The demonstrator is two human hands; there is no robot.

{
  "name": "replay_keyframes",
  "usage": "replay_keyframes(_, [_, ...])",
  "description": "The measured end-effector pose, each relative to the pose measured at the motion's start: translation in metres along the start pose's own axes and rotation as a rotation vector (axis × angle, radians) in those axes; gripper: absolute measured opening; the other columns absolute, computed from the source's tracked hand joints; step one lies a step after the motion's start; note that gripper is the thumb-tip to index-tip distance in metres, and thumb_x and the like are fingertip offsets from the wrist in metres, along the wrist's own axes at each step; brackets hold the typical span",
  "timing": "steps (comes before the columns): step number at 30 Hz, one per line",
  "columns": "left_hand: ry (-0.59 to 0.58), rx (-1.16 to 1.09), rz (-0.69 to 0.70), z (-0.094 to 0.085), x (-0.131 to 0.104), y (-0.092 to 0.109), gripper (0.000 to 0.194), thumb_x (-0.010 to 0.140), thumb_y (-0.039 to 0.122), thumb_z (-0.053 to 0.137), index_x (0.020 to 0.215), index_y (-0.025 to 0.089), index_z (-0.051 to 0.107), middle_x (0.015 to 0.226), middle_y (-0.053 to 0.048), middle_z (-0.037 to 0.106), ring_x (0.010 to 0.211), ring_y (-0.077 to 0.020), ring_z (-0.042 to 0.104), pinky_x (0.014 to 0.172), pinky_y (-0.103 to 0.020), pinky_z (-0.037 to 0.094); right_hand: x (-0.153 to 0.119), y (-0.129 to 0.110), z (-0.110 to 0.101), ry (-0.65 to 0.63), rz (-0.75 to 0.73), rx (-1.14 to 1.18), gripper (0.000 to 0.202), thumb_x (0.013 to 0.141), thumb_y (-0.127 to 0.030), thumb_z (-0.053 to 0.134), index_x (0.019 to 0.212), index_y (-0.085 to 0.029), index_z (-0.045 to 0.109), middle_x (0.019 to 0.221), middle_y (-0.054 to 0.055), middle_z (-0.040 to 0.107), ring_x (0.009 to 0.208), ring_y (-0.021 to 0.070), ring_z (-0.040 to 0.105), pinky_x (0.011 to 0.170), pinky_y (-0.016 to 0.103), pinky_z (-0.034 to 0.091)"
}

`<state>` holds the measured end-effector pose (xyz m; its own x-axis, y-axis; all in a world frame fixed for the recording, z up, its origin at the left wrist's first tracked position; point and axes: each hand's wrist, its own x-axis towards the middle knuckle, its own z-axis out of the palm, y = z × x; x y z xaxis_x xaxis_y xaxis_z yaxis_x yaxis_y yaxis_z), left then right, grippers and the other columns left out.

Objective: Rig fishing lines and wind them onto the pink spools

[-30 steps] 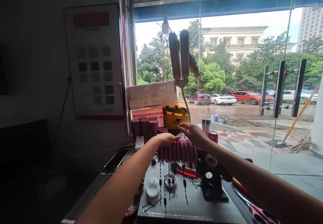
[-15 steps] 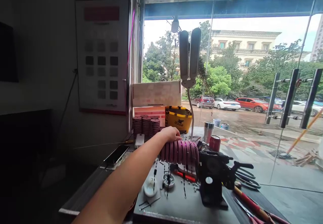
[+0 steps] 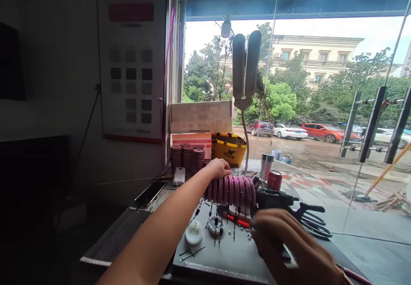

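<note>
My left hand [image 3: 219,169] rests on the far left end of a row of purple ring-shaped spools [image 3: 234,190], its fingers curled over their top edge, fingertips partly hidden. The spools sit side by side on a black bench-mounted winder [image 3: 272,196]. Short dark lines with black beads [image 3: 235,220] dangle below them. In the right foreground my right hand [image 3: 282,238], smeared by motion, covers much of the winder's base. Its fingers are bent, and whether they hold anything cannot be made out.
Below the spools are a bowl of small metal balls [image 3: 215,225], a white dish [image 3: 194,232], thin dark rods [image 3: 192,253] and a red tool [image 3: 239,220]. Behind stand stacked dark spools [image 3: 198,160], a yellow bucket [image 3: 228,150], a lamp [image 3: 243,103] and a can [image 3: 274,180]. A phone [image 3: 150,193] lies left.
My right hand has come into view from the lower right, in front of the winder. My left hand stays on the spools. The hanging lines have swung, and the camera view has shifted slightly.
</note>
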<state>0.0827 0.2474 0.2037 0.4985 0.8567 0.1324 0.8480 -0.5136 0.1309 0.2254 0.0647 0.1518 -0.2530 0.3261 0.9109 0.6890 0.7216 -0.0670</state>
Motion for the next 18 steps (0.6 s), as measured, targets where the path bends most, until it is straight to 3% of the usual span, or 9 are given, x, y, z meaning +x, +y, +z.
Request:
replay_keyframes(3, [-0.004, -0.009, -0.011, 0.001, 0.002, -0.001, 0.022, 0.081, 0.031, 0.050, 0.093, 0.015, 0.058, 0.097, -0.005, 0.061, 0.089, -0.0170, 0.057, 0.079, -0.038, 0.045, 0.004, 0.020, 0.033, -0.101, -0.044, -0.245, 0.017, 0.071, -0.008, 0.046, 0.072, -0.023, 0.054, 0.071, 0.003, 0.058, 0.068, 0.0201, 0.053, 0.058, 0.032, 0.043])
replay_keyframes(7, [-0.014, -0.017, -0.020, 0.001, 0.002, -0.002, 0.022, 0.081, 0.031, 0.050, 0.094, 0.015, 0.058, 0.098, -0.005, 0.061, 0.089, -0.0172, 0.057, 0.079, -0.038, 0.045, 0.010, 0.038, 0.066, -0.162, -0.036, -0.489, 0.017, 0.063, -0.003, 0.049, 0.064, -0.019, 0.053, 0.065, 0.002, 0.055, 0.065, 0.0194, 0.049, 0.061, 0.031, 0.036])
replay_keyframes(14, [-0.014, -0.036, -0.014, 0.002, 0.003, -0.002, 0.022, 0.081, 0.031, 0.049, 0.094, 0.015, 0.058, 0.100, -0.005, 0.060, 0.092, -0.0178, 0.056, 0.081, -0.039, 0.045, 0.010, 0.038, 0.071, -0.137, -0.087, -0.470, 0.019, 0.069, -0.004, 0.045, 0.057, -0.018, 0.050, 0.059, 0.002, 0.052, 0.062, 0.0174, 0.045, 0.063, 0.030, 0.031])
replay_keyframes(18, [-0.017, -0.045, -0.017, 0.003, 0.004, -0.003, 0.021, 0.081, 0.031, 0.050, 0.093, 0.015, 0.058, 0.099, -0.005, 0.060, 0.091, -0.0177, 0.056, 0.081, -0.039, 0.045, 0.007, 0.043, 0.074, -0.137, -0.028, -0.403, 0.015, 0.071, -0.009, 0.046, 0.059, -0.018, 0.049, 0.059, 0.001, 0.051, 0.062, 0.0169, 0.045, 0.063, 0.029, 0.034])
